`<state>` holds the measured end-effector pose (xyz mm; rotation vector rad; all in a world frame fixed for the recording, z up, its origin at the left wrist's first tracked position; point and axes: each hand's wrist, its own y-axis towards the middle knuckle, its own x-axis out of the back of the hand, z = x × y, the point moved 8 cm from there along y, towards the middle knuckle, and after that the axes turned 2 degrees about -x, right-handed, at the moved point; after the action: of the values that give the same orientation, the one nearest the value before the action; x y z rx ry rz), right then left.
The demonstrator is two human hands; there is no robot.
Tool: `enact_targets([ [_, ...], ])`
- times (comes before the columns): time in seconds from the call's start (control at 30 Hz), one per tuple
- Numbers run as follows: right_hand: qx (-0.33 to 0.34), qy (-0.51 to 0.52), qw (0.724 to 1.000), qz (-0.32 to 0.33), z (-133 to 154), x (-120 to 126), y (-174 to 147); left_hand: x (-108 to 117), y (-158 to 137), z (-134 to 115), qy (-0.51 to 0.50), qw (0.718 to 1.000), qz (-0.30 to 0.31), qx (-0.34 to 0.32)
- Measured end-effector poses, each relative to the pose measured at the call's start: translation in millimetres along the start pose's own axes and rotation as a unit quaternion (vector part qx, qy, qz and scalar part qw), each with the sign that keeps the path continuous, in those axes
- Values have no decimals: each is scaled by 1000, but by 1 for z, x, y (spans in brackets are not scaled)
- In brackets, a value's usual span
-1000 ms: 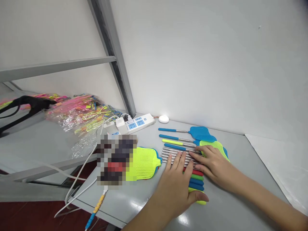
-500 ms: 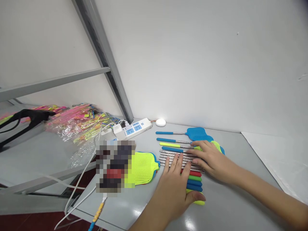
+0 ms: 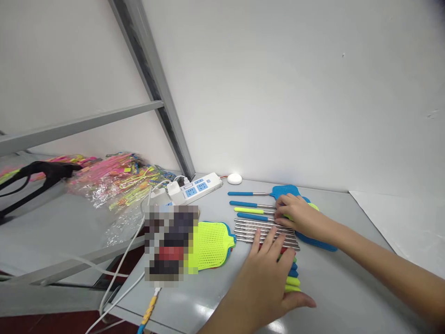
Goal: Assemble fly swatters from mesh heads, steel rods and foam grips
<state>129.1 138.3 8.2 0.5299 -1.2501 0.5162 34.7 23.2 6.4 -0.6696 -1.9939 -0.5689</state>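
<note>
On the grey table, several fly swatters lie in a stack. The upper ones, such as the blue fly swatter (image 3: 239, 193), have their handles to the left. My right hand (image 3: 301, 214) is curled around their metal shafts close to the heads, hiding part of them. A blue swatter head (image 3: 317, 242) shows below my right wrist. Bare metal shafts (image 3: 266, 231) lie side by side in front, their coloured handles (image 3: 294, 280) to the right. My left hand (image 3: 262, 278) rests over these with fingers spread. Yellow-green perforated swatter heads (image 3: 212, 243) lie to its left.
A white power strip (image 3: 203, 186) with plugs and a white round device (image 3: 234, 179) sit near the wall. A pixelated object (image 3: 172, 246) with a cable is at left. Behind the grey metal frame (image 3: 83, 121) lie plastic-wrapped colourful items (image 3: 104, 178). White sheet (image 3: 392, 222) at right.
My right hand's fingers have curled in on the shafts, and a blue swatter head has swung toward me below my wrist. My left hand has shifted slightly right over the handles.
</note>
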Motion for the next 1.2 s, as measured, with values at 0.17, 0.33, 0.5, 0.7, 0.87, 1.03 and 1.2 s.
enact_targets([
  [0.17,37,-69,997,-3,8,5,5,-1,-1,2,8,1000,-6,-11],
  [0.33,28,-115,993,5,8,6,4,-10,-2,11,31,999,-15,-6],
  [0.5,17,-133,991,27,6,10,-4,-15,-1,14,46,999,-12,-5],
  [0.7,18,-143,989,42,10,18,-10,-16,2,14,41,999,20,14],
  [0.87,16,-127,991,45,7,28,-15,-14,3,15,24,999,30,16],
  [1.03,-7,-88,995,42,1,34,-26,-15,2,16,12,999,30,11],
  [1.2,-29,-46,997,52,-2,38,-44,-12,3,16,13,1000,10,12],
])
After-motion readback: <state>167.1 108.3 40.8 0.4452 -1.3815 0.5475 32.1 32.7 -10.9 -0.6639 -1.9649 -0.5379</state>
